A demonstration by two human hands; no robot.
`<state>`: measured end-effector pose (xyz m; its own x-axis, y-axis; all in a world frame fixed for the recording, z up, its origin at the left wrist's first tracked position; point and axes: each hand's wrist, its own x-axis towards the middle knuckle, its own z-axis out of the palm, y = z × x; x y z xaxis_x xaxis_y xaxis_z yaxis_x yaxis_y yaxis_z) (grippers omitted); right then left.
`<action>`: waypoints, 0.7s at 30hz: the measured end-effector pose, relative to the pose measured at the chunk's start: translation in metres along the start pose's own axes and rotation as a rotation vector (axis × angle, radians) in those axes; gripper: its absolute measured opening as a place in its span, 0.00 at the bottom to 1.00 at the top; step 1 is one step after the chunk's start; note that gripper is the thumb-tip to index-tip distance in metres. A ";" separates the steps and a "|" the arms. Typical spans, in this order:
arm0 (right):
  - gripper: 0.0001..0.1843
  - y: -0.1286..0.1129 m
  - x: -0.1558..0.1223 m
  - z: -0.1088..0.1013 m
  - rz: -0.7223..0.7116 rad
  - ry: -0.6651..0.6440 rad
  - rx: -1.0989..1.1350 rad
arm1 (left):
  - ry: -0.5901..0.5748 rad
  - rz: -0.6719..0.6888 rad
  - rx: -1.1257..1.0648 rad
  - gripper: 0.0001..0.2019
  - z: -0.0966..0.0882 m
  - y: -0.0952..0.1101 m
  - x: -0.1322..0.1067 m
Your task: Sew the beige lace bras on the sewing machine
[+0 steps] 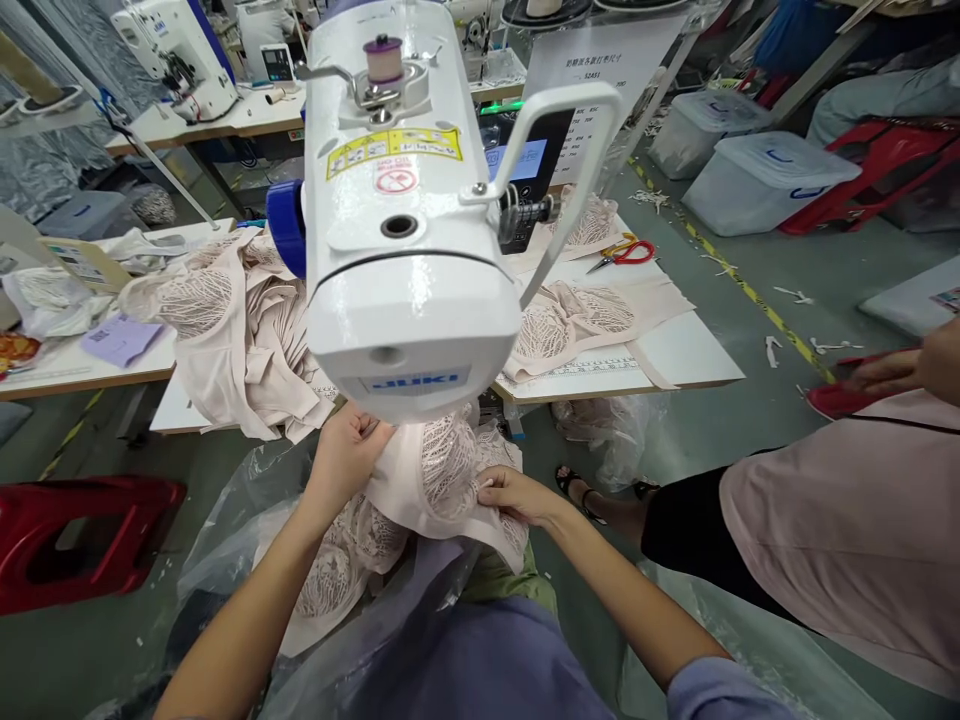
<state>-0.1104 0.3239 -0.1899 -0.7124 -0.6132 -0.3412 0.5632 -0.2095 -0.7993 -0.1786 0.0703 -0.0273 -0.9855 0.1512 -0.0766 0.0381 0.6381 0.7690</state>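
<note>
Just below the head of a white sewing machine [412, 300], a beige lace bra [450, 470] is stretched between my hands. My left hand [351, 450] pinches its band on the left, close under the machine. On the right, my right hand [517, 495] has thumb and fingers closed on the edge by the lace cup. The machine's head hides the needle area. More beige lace bras [337, 570] lie in a clear plastic bag at my lap.
A pile of beige bras [255, 340] covers the table's left side. On the right lie another bra [577, 320] and red-handled scissors [626, 252]. A person in a pink top [847, 510] stands close at right. A red stool [82, 540] is at left.
</note>
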 end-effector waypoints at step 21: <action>0.11 -0.106 -0.076 0.086 -0.427 -0.319 -1.171 | -0.481 0.835 0.284 0.37 0.051 0.036 -0.092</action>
<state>-0.0801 0.3277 -0.0368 -0.5216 -0.8517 0.0508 -0.5009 0.2575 -0.8263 -0.0780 0.1173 -0.0250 -0.4562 0.8816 0.1213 0.7865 0.3356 0.5185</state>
